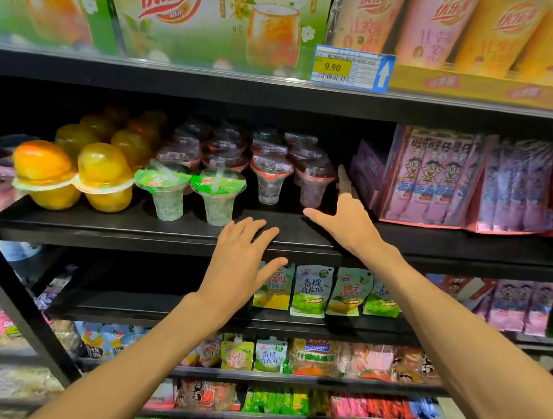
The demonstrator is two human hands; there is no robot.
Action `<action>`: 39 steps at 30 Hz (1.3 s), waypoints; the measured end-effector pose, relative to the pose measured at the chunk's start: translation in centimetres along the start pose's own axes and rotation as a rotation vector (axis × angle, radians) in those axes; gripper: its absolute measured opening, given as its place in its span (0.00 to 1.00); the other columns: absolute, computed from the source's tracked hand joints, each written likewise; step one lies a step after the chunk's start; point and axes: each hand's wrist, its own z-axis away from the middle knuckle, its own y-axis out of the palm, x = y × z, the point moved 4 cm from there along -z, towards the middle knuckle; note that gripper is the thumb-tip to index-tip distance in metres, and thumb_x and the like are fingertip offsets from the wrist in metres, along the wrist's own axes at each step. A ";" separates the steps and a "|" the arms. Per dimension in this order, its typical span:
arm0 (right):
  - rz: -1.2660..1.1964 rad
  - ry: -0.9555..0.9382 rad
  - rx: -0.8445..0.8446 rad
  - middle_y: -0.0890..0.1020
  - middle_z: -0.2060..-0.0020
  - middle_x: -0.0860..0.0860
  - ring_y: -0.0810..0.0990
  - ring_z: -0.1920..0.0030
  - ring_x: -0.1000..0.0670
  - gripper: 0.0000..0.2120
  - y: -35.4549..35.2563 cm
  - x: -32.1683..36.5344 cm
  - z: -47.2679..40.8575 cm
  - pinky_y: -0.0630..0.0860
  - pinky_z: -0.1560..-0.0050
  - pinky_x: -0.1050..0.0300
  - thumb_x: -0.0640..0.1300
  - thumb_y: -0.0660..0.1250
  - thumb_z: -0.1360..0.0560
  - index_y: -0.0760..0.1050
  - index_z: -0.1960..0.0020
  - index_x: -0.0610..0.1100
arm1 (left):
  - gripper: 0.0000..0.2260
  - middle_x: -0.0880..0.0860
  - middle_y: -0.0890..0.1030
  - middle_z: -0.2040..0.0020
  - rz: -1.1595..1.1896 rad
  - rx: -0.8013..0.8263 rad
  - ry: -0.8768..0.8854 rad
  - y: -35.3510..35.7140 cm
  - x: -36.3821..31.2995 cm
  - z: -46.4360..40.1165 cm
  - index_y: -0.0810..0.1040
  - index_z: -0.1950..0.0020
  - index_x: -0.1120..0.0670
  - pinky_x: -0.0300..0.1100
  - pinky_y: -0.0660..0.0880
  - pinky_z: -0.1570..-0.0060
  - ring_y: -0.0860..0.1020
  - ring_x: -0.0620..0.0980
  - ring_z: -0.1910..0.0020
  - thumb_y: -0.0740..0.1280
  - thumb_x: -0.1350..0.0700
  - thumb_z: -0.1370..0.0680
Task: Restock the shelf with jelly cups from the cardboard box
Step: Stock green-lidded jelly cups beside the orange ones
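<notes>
— Where do the jelly cups stand right now?

— On the black shelf (162, 230), middle tier. Two green-lidded cups (191, 192) sit at the front, and rows of red-lidded cups (270, 177) run back into the dark beside them. The cardboard box isn't in view.

— And the hands?

— Both empty. The left hand (239, 263) lies flat over the shelf's front lip, fingers straight and spread. The right hand (346, 217) reaches in just right of the front purple-filled cup (312, 184), fingers extended, forefinger up near the pink snack packs (433, 179) — whether it touches the cup, I can't tell.

— How would a cup handle?

— Light, I'd judge, with a thin, stiff plastic wall that's probably slick. The foil lid looks like the weak part, so I'd pinch around the narrow lower body or under the flared rim, not press on top.

— Orientation?

— All upright — long axis vertical, wide lid up, narrow foot down. That small foot likely makes them tippy, so set each down squarely beside its neighbours.
</notes>
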 end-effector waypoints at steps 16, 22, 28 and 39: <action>0.355 -0.207 -0.136 0.50 0.16 0.45 0.46 0.16 0.44 0.50 4.5 0.6 14.3 0.47 0.18 0.36 0.74 0.62 0.27 0.49 0.15 0.49 | 0.30 0.61 0.51 0.16 -0.010 0.013 0.307 0.7 1.9 8.3 0.57 0.16 0.53 0.63 0.54 0.20 0.46 0.61 0.16 0.60 0.44 0.15; 0.406 -0.224 -0.064 0.48 0.16 0.42 0.45 0.16 0.42 0.49 10.7 -0.2 20.5 0.49 0.19 0.34 0.71 0.65 0.25 0.49 0.15 0.48 | 0.31 0.59 0.52 0.16 0.030 0.172 0.303 5.2 4.8 14.5 0.58 0.16 0.52 0.61 0.55 0.21 0.49 0.60 0.16 0.61 0.42 0.16; 0.326 -0.146 0.209 0.53 0.16 0.43 0.49 0.16 0.41 0.47 20.1 -3.2 26.1 0.53 0.20 0.34 0.74 0.57 0.25 0.52 0.15 0.49 | 0.30 0.61 0.62 0.19 0.132 0.378 0.218 10.0 8.3 22.3 0.65 0.19 0.53 0.60 0.62 0.23 0.60 0.62 0.19 0.65 0.44 0.18; 0.197 0.013 0.692 0.51 0.16 0.47 0.50 0.16 0.44 0.48 39.5 -10.7 37.4 0.52 0.19 0.41 0.71 0.63 0.23 0.43 0.15 0.54 | 0.28 0.63 0.76 0.29 0.232 0.750 -0.051 22.1 11.7 40.8 0.73 0.26 0.58 0.58 0.75 0.34 0.76 0.65 0.32 0.56 0.42 0.19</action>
